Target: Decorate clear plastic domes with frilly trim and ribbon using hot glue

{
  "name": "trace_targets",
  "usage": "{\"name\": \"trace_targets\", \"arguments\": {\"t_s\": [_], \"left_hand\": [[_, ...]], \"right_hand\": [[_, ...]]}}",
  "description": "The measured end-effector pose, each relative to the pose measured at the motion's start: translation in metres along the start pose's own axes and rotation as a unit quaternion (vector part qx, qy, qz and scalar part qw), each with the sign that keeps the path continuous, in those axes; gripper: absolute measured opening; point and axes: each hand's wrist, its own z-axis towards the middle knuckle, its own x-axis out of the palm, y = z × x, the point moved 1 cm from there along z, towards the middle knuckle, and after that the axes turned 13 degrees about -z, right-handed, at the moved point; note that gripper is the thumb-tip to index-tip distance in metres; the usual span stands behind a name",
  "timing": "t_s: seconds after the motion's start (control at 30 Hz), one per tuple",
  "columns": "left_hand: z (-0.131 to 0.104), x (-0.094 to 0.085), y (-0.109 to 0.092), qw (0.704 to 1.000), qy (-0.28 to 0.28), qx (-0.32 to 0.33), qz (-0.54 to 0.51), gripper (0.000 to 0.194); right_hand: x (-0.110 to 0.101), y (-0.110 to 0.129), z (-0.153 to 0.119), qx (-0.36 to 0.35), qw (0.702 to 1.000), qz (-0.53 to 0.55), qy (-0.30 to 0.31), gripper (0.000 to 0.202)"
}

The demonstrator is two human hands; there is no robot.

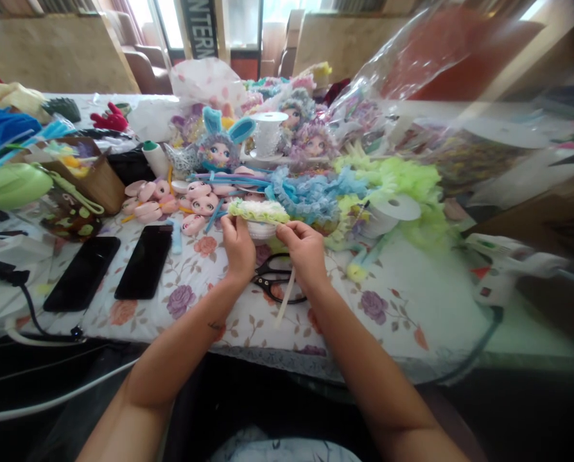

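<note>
My left hand [239, 250] is closed on the left side of a small white ribbed basket-like cup [262, 230]. Pale yellow-green and white ruffled trim [258, 210] runs around its top. On the other side, the fingers of my right hand [306, 250] pinch the rim near the trim's end. A thin whitish strip [286, 301] hangs down by my right palm; whether that hand grips it I cannot tell. Black-handled scissors [262, 282] lie on the floral cloth beneath my hands, partly hidden by the right one.
Two black phones [143, 263] lie to the left. Pink doll faces [203, 204], blue ruffled ribbon [311, 192] and a white spool [393, 212] with lime tulle [407, 179] sit beyond my hands. At right is a glue gun [501, 263]. A blue-eared doll head [218, 151] stands farther back.
</note>
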Motion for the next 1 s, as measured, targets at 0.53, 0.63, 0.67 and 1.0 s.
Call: {"name": "trace_targets", "arguments": {"t_s": [0.53,0.63,0.67,1.0], "left_hand": [[0.0004,0.0002,0.0000,1.000,0.009,0.018,-0.010,0.024],[0.0005,0.0005,0.0000,1.000,0.012,0.028,-0.001,0.025],[0.0002,0.0008,-0.0003,0.999,0.014,0.032,0.001,0.025],[-0.0013,0.0061,-0.0069,0.998,0.024,0.059,-0.008,0.024]], "right_hand": [[0.0007,-0.0035,0.0078,0.033,0.993,0.096,0.055,0.029],[0.0004,-0.0035,0.0078,0.020,0.996,0.075,0.040,0.028],[0.0004,-0.0033,0.0076,0.017,0.997,0.073,0.035,0.028],[0.0036,-0.0012,0.0054,0.020,0.995,0.094,0.025,0.026]]}}
